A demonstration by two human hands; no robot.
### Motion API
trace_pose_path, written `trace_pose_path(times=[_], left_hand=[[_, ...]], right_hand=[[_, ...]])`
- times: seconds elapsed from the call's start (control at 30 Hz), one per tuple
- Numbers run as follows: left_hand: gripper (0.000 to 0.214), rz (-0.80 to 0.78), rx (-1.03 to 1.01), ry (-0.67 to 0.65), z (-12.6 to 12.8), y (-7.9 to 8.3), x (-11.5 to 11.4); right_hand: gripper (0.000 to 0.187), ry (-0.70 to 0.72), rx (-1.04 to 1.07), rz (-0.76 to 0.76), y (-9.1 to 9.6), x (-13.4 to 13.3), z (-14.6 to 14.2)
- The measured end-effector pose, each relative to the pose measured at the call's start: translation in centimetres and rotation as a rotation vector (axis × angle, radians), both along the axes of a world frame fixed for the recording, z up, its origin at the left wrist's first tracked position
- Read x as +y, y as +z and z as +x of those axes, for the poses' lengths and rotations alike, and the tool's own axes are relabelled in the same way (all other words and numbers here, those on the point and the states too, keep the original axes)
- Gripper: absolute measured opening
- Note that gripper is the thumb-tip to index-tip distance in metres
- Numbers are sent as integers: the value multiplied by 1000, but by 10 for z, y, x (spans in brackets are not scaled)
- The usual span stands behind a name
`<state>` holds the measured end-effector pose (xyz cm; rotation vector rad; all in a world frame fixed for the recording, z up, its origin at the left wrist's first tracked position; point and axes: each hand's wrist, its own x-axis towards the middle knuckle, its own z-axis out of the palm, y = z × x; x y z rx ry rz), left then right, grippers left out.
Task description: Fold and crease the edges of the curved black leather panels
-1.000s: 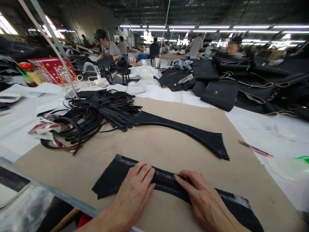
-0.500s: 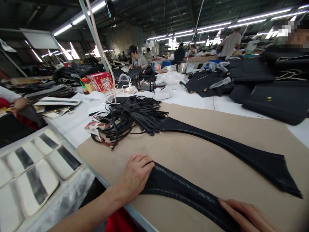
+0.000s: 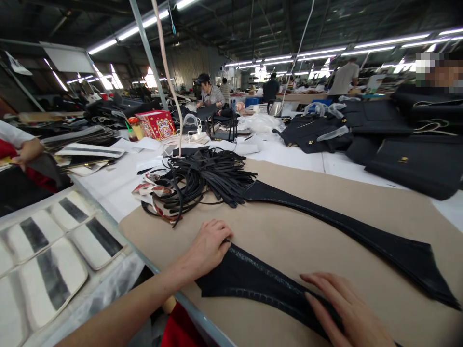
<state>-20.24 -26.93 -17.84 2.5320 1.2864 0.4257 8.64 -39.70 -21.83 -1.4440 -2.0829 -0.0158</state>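
Observation:
A long black curved strip (image 3: pixel 260 279), flared at its near-left end, lies on the brown sheet. It looks like leather or fabric and has pale marks along its edges. My left hand (image 3: pixel 211 246) is closed at the upper corner of its flared end, fingers together and curled over the edge. My right hand (image 3: pixel 343 308) rests farther along the strip, thumb and fingers apart, covering part of it. Behind them a second stack of similar black curved pieces (image 3: pixel 347 226) lies at a slant. A bundle of thin black straps (image 3: pixel 206 173) touches its left end.
At left is a board (image 3: pixel 126 253) with white panels bearing dark stripes. Black bags (image 3: pixel 415 159) are piled at right. A red box (image 3: pixel 157 124), a black router (image 3: pixel 222 130) and a kettle (image 3: pixel 275 107) stand farther back. A co-worker's hand (image 3: pixel 31 152) shows at left.
My right hand has slid left and up along the strip, with thumb and fingers spreading. The flared end's lower corner now shows beneath my left wrist. The view has shifted slightly.

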Motion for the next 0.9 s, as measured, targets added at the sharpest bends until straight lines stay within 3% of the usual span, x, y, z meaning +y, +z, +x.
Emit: trace_pose_path(times=[0.17, 0.3, 0.47, 0.73, 0.9], left_hand=[[13, -27, 51, -58, 3, 4, 10], [14, -50, 62, -100, 1, 4, 15], [15, -66, 54, -143, -6, 5, 16], [20, -8, 115, -220, -9, 8, 16], [21, 53, 101, -263, -11, 4, 16]], right_hand=[[22, 11, 45, -231, 23, 46, -82], [18, -53, -51, -358, 26, 66, -117], [13, -73, -68, -378, 23, 75, -125], [18, -75, 115, -368, 14, 76, -120], [18, 4, 147, -329, 12, 74, -116]])
